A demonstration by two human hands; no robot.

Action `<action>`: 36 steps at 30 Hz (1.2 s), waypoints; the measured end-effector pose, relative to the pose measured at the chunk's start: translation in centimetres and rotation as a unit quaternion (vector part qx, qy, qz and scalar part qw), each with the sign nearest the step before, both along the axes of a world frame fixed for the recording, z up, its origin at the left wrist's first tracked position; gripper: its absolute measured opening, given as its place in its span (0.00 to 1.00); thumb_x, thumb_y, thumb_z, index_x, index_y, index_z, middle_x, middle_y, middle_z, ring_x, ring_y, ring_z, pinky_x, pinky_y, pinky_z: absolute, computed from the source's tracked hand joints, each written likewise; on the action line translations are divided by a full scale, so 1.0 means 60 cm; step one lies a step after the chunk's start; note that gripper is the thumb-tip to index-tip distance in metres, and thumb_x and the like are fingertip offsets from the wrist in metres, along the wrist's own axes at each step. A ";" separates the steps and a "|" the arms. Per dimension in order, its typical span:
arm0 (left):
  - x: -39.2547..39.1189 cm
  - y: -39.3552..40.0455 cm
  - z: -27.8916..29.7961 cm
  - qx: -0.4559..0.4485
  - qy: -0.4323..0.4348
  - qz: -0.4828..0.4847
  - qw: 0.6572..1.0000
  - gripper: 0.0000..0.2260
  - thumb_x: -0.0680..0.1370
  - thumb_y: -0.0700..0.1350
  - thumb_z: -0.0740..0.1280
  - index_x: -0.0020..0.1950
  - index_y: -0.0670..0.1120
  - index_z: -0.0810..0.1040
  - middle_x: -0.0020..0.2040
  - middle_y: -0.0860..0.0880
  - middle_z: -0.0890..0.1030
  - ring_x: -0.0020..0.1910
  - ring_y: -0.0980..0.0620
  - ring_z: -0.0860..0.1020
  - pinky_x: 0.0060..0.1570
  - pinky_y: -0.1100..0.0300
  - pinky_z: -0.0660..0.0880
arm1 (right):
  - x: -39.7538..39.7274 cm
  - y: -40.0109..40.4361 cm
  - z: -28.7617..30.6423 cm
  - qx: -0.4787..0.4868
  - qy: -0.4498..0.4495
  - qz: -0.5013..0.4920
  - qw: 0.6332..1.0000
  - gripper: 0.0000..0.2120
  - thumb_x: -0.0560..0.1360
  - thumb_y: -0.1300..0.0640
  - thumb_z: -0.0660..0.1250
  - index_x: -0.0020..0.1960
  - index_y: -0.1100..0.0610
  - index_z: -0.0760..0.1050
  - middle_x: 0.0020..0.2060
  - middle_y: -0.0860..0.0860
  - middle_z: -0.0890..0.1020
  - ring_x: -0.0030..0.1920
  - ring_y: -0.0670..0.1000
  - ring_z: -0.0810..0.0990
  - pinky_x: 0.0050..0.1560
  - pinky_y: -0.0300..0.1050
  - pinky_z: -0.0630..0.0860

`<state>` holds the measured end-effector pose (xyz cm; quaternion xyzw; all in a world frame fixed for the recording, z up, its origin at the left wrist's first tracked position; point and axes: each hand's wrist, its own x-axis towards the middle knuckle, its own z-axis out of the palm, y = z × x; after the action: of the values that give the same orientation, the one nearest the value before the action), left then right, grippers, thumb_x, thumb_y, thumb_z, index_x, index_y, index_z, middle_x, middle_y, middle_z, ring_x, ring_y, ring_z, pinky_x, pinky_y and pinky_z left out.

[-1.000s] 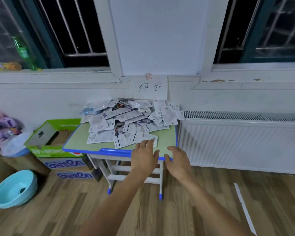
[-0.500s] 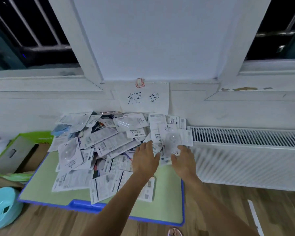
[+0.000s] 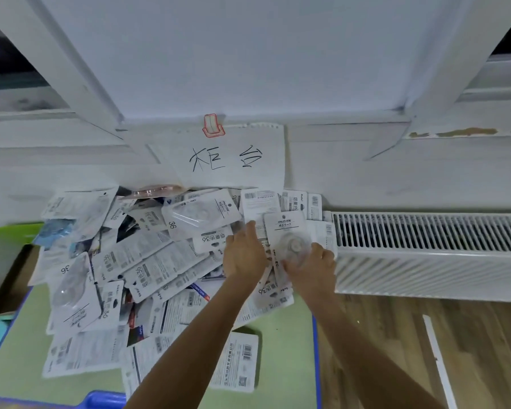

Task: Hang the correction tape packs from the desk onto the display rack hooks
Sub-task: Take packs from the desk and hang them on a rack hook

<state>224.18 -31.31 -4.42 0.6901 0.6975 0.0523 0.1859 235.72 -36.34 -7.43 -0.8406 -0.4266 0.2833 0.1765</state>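
Fingers [image 3: 319,255] of the right hand [image 3: 313,267] are being curled round a light, stiff-carded, slippery-blistered correction tape pack [image 3: 289,240], left hand [image 3: 242,255] being rested flat on the pile.

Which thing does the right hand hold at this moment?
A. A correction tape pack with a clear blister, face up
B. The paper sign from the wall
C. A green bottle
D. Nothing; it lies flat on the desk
A: the right hand grips the lower end of a face-up correction tape pack, lifted above the pile.
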 end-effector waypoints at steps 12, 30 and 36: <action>-0.021 0.017 0.004 0.074 -0.163 0.009 0.984 0.19 0.77 0.38 0.62 0.68 0.47 0.74 0.53 0.43 0.77 0.53 0.47 0.76 0.54 0.57 0.72 | 0.009 0.003 0.017 0.087 0.067 0.001 0.994 0.33 0.68 0.58 0.73 0.67 0.66 0.63 0.57 0.60 0.67 0.53 0.51 0.62 0.52 0.42 0.66; -0.046 -0.018 0.156 0.055 -0.450 0.100 0.886 0.05 0.75 0.41 0.71 0.45 0.51 0.84 0.33 0.56 0.84 0.31 0.61 0.79 0.34 0.68 0.75 | 0.059 -0.034 0.133 0.250 0.364 -0.103 0.891 0.29 0.66 0.54 0.78 0.62 0.53 0.69 0.58 0.52 0.77 0.57 0.52 0.77 0.59 0.56 0.75; -0.040 -0.059 0.176 0.062 -0.435 0.062 0.896 0.10 0.74 0.49 0.73 0.32 0.59 0.83 0.32 0.59 0.83 0.32 0.60 0.79 0.37 0.62 0.76 | 0.049 -0.124 0.151 0.272 0.320 -0.138 0.897 0.27 0.66 0.56 0.78 0.61 0.51 0.71 0.53 0.49 0.81 0.52 0.52 0.81 0.57 0.57 0.76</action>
<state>221.77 -34.85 6.15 0.5643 0.5834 0.4019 0.4239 238.68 -43.81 1.66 -0.6744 -0.2873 0.3830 0.5621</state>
